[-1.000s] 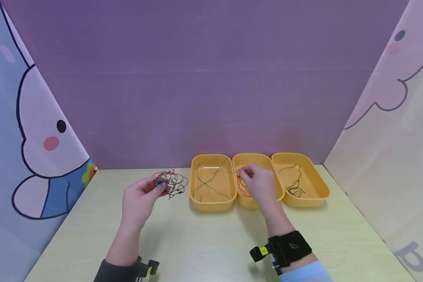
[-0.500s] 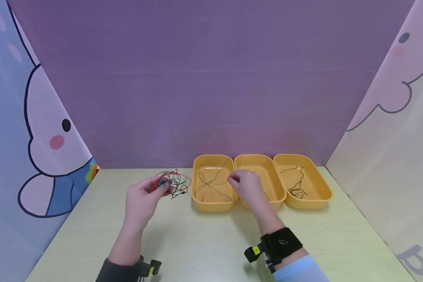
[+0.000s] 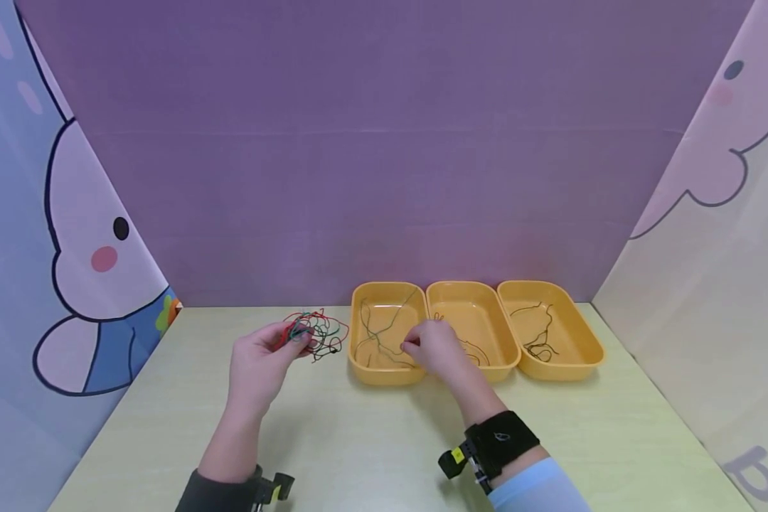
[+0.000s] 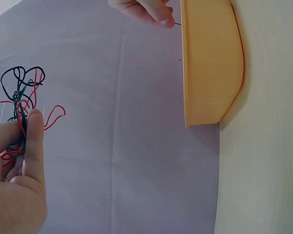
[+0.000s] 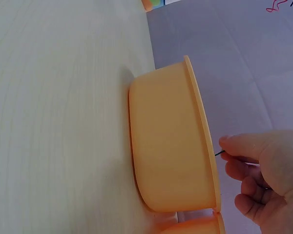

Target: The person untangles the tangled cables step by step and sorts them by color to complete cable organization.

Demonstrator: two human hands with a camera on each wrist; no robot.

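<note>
My left hand [image 3: 256,370] holds a loose tangle of thin red, green and black wires [image 3: 325,334] between thumb and fingers, left of the trays. Loops of the tangle [image 4: 23,90] stick out past the fingertips in the left wrist view. Over the right side of the left yellow tray [image 3: 387,377], my right hand [image 3: 440,348] pinches a thin green wire. The dark end of that wire [image 5: 219,153] shows at the fingertips in the right wrist view, just past the tray rim. More green wires [image 3: 377,334] lie crossed inside this tray.
Side by side with it stand a middle yellow tray [image 3: 470,291] and a right yellow tray [image 3: 566,370]. The middle one has red wires [image 3: 476,352], partly hidden by my right arm; the right one has black wires [image 3: 539,345]. A purple backdrop [image 3: 384,156] rises behind.
My right hand has moved left and down from over the middle tray to the left tray, bringing the green wire. The left hand stays nearly still with its tangle.
</note>
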